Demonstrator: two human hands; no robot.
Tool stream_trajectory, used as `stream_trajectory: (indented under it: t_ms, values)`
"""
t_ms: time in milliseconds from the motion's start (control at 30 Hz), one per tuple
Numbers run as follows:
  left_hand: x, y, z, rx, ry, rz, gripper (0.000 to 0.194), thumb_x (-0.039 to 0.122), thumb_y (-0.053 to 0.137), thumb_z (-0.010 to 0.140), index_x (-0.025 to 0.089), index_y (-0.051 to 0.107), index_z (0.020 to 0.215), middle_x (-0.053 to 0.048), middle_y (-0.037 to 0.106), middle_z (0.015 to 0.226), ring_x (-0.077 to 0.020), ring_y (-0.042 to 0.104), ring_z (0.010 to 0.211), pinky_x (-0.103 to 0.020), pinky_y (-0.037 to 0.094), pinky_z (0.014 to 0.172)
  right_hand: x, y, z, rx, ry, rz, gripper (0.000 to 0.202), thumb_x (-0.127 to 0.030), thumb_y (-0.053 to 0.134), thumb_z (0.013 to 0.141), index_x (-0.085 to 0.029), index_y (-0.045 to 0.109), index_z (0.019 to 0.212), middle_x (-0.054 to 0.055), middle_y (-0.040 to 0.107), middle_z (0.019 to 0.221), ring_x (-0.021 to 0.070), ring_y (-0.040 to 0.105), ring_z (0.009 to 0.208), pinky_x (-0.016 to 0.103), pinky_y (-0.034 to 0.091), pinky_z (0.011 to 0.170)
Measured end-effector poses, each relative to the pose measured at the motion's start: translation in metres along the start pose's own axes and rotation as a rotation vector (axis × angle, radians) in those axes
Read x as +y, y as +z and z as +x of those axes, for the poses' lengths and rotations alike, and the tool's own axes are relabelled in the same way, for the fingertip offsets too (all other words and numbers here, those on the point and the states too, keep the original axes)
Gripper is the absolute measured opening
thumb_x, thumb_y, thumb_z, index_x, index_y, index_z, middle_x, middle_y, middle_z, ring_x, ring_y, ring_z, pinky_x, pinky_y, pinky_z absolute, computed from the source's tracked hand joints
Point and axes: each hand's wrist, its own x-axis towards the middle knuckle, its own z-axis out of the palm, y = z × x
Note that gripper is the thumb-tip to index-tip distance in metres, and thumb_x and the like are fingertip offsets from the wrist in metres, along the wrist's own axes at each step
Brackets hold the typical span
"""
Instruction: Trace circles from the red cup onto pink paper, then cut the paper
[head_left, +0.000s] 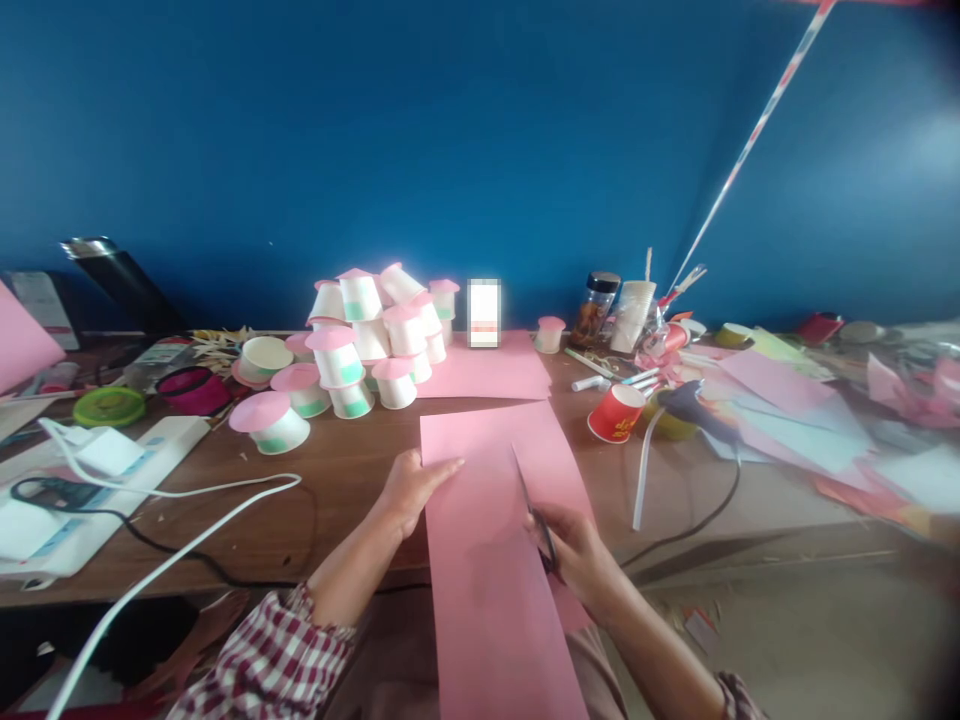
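Observation:
A long pink paper sheet (487, 560) hangs over the table's front edge towards my lap, with a slit running up its right part. My left hand (412, 490) grips the sheet's left edge, thumb on top and fingers beneath. Dark-handled scissors (524, 486) are in my right hand (570, 550), their blades at the upper end of the slit, pointing away from me. The paper right of the slit still joins the rest at the top. Behind lie more pink sheets (487, 370).
White paper cups with pink tops (337, 350) are piled at the back left. A power strip (127, 500) with cables lies left. To the right are a red cup (615, 414), a jar (596, 308), pens and loose paper (795, 400). A blue wall (375, 130) stands behind.

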Motion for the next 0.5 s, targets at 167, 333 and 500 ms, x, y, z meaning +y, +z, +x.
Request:
stream_trajectory:
  t_ms: [167,333,500]
  values:
    - [-0.0001,-0.0007,-0.0002,-0.002,-0.003,0.000,0.037,0.036,0.083,0.057,0.009,0.068,0.079,-0.007,0.070,0.073,-0.0187,0.065,0.067,-0.028,0.052,0.061,-0.0004,0.0005,0.0002,0.019,0.014,-0.006,0.046,-0.059,0.065,0.073,-0.013,0.062,0.071,-0.005,0.038,0.055,0.0075,0.028,0.050,0.022,0.022,0.046]
    - [-0.0010,-0.0016,0.0006,-0.013,-0.005,-0.009,0.037,0.036,0.083,0.057,0.009,0.068,0.078,-0.007,0.070,0.073,-0.0183,0.065,0.066,-0.028,0.052,0.061,-0.0021,0.0018,-0.0011,0.018,0.021,-0.009,0.046,-0.059,0.065,0.072,-0.013,0.062,0.069,-0.005,0.038,0.055,0.0079,0.029,0.051,0.022,0.023,0.046]
    - [-0.0012,-0.0012,0.0011,-0.011,-0.003,-0.011,0.037,0.036,0.083,0.057,0.010,0.067,0.077,-0.006,0.069,0.070,-0.0175,0.064,0.065,-0.028,0.051,0.061,-0.0023,0.0027,-0.0018,0.020,0.020,-0.013,0.047,-0.061,0.063,0.073,-0.014,0.058,0.065,-0.005,0.035,0.055,0.0080,0.028,0.051,0.022,0.022,0.046]
